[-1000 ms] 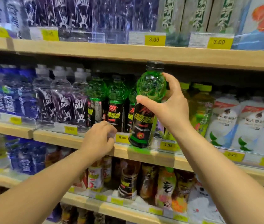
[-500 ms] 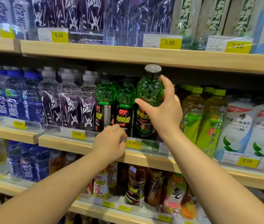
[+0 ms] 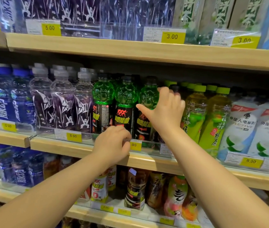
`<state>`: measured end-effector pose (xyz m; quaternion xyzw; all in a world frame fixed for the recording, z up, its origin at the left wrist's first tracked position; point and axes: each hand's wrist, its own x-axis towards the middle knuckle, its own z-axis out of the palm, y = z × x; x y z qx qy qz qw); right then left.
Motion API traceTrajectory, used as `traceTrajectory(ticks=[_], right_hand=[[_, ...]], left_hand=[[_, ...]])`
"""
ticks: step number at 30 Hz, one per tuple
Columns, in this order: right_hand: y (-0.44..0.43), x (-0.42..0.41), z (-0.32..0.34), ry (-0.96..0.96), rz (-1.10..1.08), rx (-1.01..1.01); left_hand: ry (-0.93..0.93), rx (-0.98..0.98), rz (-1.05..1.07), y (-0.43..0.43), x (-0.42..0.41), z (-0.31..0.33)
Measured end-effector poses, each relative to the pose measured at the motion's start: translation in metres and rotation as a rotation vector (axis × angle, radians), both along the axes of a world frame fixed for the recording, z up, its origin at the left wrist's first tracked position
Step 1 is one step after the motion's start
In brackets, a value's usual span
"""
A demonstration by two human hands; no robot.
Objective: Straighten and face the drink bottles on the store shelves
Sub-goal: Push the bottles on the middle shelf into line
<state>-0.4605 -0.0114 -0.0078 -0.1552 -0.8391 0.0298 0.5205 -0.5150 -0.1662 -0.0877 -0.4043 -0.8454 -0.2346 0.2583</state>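
Both forearms reach in from the bottom edge toward the middle shelf (image 3: 147, 159). Left hand (image 3: 112, 145) sits at the shelf's front lip, fingers curled in a clenched grip against the clear rail beside a yellow price tag (image 3: 135, 145); can't tell whether anything is pinched in it. Right hand (image 3: 165, 111) is higher, with a half-released grip on the green bottle (image 3: 147, 97): thumb stretched across its front below the round shoulder, fingers curved around the right side near the neck; whether the palm makes contact is unclear. That bottle stands upright on the middle shelf, black label facing out, third in a front row with two matching green bottles (image 3: 114, 102) just to its left, touching or nearly so. Left of those are clear bottles with purple labels (image 3: 63, 102), then blue-label bottles (image 3: 5, 102). Right of the held bottle are yellow-green tea bottles (image 3: 209, 116), then white-and-blue bottles (image 3: 255, 127). Upper shelf (image 3: 130, 50) carries price tags reading 5.00 and 3.00. Lower shelf (image 3: 97, 214) holds mixed bottles, details blurred.
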Motion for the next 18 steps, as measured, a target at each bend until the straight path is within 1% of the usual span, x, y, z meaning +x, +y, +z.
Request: traceTrajectory(ticks=[4, 7, 10, 12, 14, 16, 18], right_hand=[[0.004, 0.001, -0.003, -0.041, -0.105, 0.151], [0.008, 0.007, -0.002, -0.107, -0.110, 0.201], [0.019, 0.021, -0.001, -0.127, -0.066, 0.232], [0.029, 0.033, 0.001, -0.061, -0.041, 0.225], [0.042, 0.041, 0.007, -0.028, -0.056, 0.205], [0.052, 0.041, 0.014, -0.109, -0.106, 0.176], [0.057, 0.036, 0.020, -0.159, -0.139, 0.170]], left_hand=[[0.118, -0.022, -0.102, 0.006, 0.009, -0.005], [0.183, -0.054, -0.180, 0.015, 0.013, -0.005], [0.175, -0.044, -0.276, 0.029, 0.020, -0.004], [0.175, -0.052, -0.314, 0.040, 0.026, -0.004], [0.131, -0.002, -0.316, 0.047, 0.028, -0.004], [0.078, 0.057, -0.312, 0.051, 0.027, -0.002], [0.073, 0.073, -0.305, 0.052, 0.026, -0.003]])
